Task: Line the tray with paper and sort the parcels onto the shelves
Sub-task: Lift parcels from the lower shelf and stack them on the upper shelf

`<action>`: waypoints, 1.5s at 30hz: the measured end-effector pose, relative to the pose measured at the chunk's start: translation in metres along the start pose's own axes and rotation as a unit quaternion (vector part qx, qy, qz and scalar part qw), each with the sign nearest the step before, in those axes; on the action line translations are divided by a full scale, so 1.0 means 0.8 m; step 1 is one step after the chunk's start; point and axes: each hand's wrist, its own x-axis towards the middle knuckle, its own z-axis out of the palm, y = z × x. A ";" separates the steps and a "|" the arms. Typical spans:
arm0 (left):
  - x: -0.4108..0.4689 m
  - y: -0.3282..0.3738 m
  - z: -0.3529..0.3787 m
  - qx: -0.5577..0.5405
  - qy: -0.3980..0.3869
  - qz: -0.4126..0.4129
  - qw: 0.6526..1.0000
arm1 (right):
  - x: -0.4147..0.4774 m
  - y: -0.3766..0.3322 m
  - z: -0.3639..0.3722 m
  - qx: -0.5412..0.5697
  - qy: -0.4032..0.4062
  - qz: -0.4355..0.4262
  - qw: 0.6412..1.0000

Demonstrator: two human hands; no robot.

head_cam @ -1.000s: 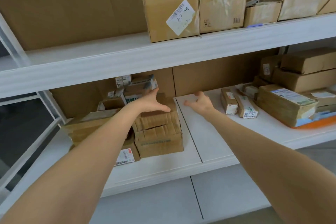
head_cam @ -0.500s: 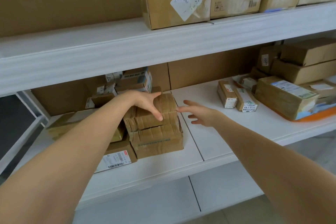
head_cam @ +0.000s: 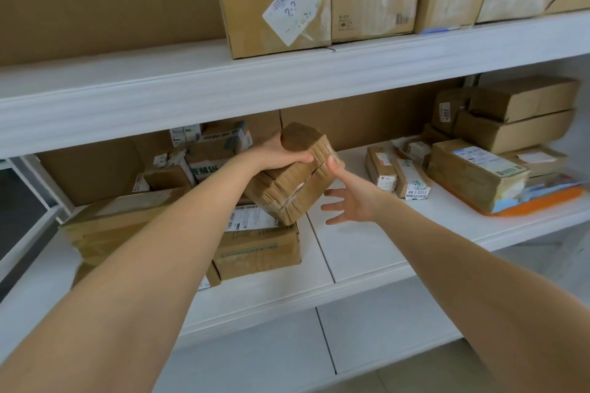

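Observation:
My left hand grips a taped brown cardboard parcel by its top left edge and holds it tilted above the middle shelf. My right hand is open beside the parcel's right face, thumb touching it and fingers spread below. Under the lifted parcel lies another brown parcel with a white label. An orange tray sits at the right of the same shelf, with paper and a large labelled parcel on it.
Small parcels lie left of the tray, and stacked boxes stand behind it. More parcels crowd the shelf's left rear. The upper shelf carries large boxes. A lower shelf runs beneath.
My left hand has closed on the top parcel and lifted it off the stack, tilting it. My right hand has moved in to touch its right side.

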 end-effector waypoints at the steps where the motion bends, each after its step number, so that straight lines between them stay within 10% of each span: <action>1: -0.003 0.007 0.003 -0.026 0.005 -0.002 1.000 | -0.004 -0.001 -0.001 0.014 -0.004 -0.003 1.000; 16: -0.014 0.036 0.069 -0.231 -0.121 -0.108 0.959 | -0.044 0.024 -0.046 0.105 -0.047 0.006 0.993; 21: -0.021 -0.010 0.069 0.065 -0.193 -0.015 0.979 | -0.037 0.024 -0.060 0.062 0.079 0.087 0.991; 27: -0.023 -0.066 0.075 0.312 -0.228 -0.051 0.921 | -0.024 0.030 -0.071 -0.019 0.135 0.148 0.980; 45: 0.015 -0.012 0.167 0.359 0.042 0.037 0.932 | -0.007 0.032 -0.110 -0.050 0.167 0.169 0.970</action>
